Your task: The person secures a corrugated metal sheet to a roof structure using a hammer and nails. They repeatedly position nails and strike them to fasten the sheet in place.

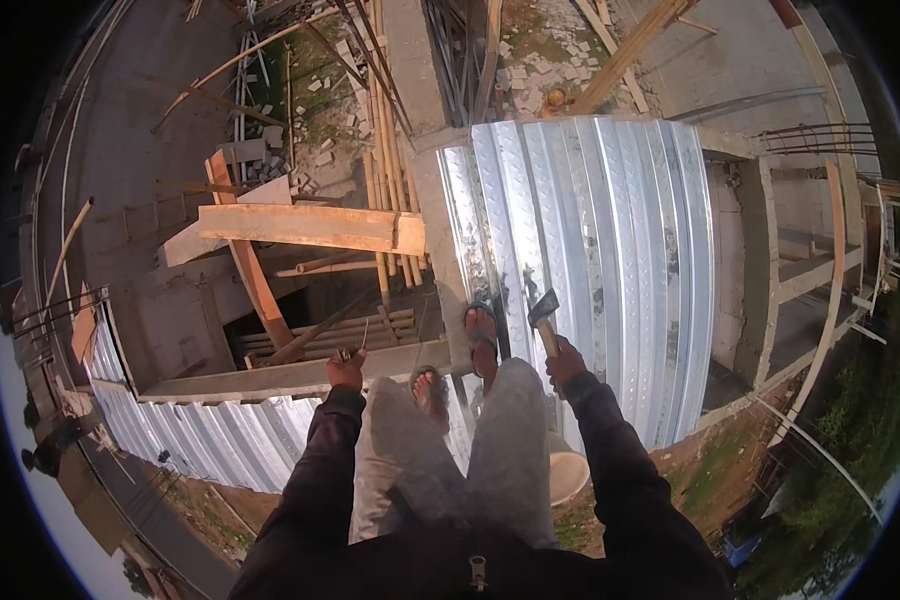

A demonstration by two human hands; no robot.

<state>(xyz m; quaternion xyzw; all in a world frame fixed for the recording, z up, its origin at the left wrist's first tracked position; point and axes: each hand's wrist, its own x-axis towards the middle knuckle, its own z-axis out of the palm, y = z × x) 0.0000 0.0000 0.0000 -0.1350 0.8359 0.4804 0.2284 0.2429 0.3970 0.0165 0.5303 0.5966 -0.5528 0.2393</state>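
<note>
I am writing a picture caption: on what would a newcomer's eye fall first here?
Probably on the shiny ribbed metal sheeting, right of centre. Against it stands out the hammer-like tool in the right hand. Left of centre, a broad orange plank crosses over a redder plank.

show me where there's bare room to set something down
Bare room: the ribbed metal sheeting between the hammer and the sheeting's right edge. Crowded: left of the sheeting, where planks and bamboo poles overlap.

Concrete beams (260, 380) and metal decking (610, 250) show a building site
</note>
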